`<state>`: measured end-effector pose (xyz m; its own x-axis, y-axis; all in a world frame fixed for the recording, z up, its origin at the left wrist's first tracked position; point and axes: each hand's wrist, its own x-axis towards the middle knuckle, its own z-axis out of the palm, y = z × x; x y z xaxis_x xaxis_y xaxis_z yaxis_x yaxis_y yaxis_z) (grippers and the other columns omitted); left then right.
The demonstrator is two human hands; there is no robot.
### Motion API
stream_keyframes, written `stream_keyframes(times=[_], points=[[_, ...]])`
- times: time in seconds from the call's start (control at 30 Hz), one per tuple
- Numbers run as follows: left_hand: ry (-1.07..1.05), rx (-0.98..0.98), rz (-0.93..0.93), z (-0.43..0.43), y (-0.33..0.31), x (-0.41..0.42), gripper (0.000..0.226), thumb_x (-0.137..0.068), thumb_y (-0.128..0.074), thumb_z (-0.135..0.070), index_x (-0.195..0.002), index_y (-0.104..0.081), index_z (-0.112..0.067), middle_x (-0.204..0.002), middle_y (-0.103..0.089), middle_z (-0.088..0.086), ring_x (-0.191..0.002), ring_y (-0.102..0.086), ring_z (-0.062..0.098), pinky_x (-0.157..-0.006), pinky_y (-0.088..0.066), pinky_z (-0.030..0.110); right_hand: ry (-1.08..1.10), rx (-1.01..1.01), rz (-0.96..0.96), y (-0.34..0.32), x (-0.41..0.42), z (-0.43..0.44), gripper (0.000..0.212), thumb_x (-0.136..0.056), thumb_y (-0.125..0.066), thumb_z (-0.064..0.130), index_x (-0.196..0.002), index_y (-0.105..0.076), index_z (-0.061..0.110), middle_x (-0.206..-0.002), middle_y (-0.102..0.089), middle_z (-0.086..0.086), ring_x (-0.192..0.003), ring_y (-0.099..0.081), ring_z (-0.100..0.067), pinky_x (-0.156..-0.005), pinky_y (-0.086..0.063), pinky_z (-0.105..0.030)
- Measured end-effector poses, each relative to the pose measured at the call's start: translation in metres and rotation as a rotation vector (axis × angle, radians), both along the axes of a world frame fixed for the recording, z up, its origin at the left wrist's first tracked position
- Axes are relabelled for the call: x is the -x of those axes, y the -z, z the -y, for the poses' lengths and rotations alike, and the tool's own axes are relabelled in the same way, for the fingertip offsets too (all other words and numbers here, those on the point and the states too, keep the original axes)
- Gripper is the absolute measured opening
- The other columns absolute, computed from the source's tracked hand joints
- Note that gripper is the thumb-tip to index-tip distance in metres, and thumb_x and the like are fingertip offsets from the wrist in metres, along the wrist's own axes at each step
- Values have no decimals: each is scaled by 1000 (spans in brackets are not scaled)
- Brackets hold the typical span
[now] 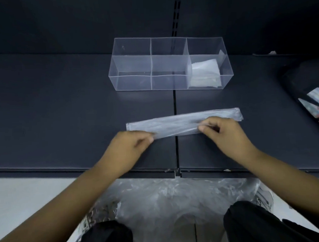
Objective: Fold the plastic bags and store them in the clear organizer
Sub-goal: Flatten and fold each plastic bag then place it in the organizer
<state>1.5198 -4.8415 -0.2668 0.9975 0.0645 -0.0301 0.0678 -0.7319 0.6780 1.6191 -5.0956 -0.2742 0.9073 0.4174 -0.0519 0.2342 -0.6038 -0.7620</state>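
In the middle of the frame, the bag: a plastic bag [177, 122] lies on the dark shelf [63, 110] as one long thin strip, running from left to right
Bag and hands: both hands are at the near side of the strip; its left end sticks out past the left hand, and its right end reaches out past the right hand
Left hand [130, 146]: fingers and thumb are curled and pinch the near edge of the strip, towards its left end
Right hand [223, 134]: fingers are curled and pinch the near edge too, right of the middle
How the bag looks: thin, see-through and grey-white, with long creases running along it; the left end is cut straight, and the right end tilts up a little towards the upper right
Clear organizer [133, 83]: it stands further back on the shelf, above the strip in the frame and well apart from it, with thin walls that split it into boxes
Folded bags [205, 71]: a small white stack sits in the box at the right end
Loose bags [176, 198]: a big crumpled heap of clear plastic lies at the bottom of the frame, below the shelf edge, between two knees in black
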Motion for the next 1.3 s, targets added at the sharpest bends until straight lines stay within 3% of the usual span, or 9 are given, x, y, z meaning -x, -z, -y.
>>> stream_keyframes(times=[0.2,0.33,0.43,0.63,0.7,0.83,0.97,1.13,1.3], points=[[-468,536,-273,-38,-2,-15,16,-93,-60,-16,-84,-74,-16,-66,-71,-9,-68,-67,6,-70,-56,19,166,-127,-299,3,-27,-7,16,-86,-69,20,-73,-72,11,-67,-72,0,-61,-62,-3,-72,-48,-16],[-529,-45,64,-32,-3,-6,19,-96,-52,-12,-99,-71,-8,-83,-71,-2,-79,-66,20,-78,-48,24,188,-50,-299,4,-34,-13,19,-82,-73,19,-67,-68,9,-57,-66,2,-51,-56,-1,-60,-44,-8],[-131,-370,339,8,-3,3,34,-95,-42,-18,-116,-66,-5,-113,-67,13,-106,-59,30,-96,-38,30,192,40,-258,0,-36,-16,19,-82,-72,19,-70,-70,4,-62,-68,-8,-53,-56,-7,-63,-47,-20],[244,-707,-171,33,36,12,80,-87,6,-66,-150,15,-19,-159,19,-1,-145,22,21,-119,7,45,179,342,133,-7,-21,-26,30,-83,-67,11,-112,-63,12,-104,-63,-6,-93,-59,-21,-84,-48,-34],[237,-708,-162,32,38,12,79,-89,2,-66,-152,7,-19,-160,10,0,-147,14,23,-119,2,49,2,332,412,-6,-2,-36,54,-80,-67,7,-132,-51,12,-128,-52,-11,-114,-51,-28,-100,-41,-37],[263,-688,-135,33,35,12,75,-92,-10,-63,-153,-10,-18,-161,-7,3,-148,-2,26,-117,-10,56,-502,482,299,17,27,-49,64,-100,-34,42,-153,-11,17,-162,-2,1,-148,4,-14,-121,-2,-37],[278,-681,-111,32,33,12,74,-92,-17,-61,-150,-25,-16,-158,-22,6,-146,-16,31,-113,-20,61,-343,694,281,31,10,-11,82,-87,-6,66,-152,10,18,-156,22,3,-143,24,-10,-119,12,-35],[274,-696,-83,31,36,11,73,-92,-16,-62,-150,-24,-17,-157,-24,7,-145,-18,34,-112,-22,61,-58,738,182,30,-14,56,75,-96,-25,54,-153,3,13,-160,11,-2,-146,14,-12,-117,12,-28],[304,-702,-78,26,36,9,75,-93,-15,-63,-150,-28,-16,-157,-25,8,-145,-19,34,-111,-24,61,171,364,233,18,-46,69,38,-96,-53,26,-130,-57,8,-136,-49,-10,-126,-43,-29,-108,-27,-34]])
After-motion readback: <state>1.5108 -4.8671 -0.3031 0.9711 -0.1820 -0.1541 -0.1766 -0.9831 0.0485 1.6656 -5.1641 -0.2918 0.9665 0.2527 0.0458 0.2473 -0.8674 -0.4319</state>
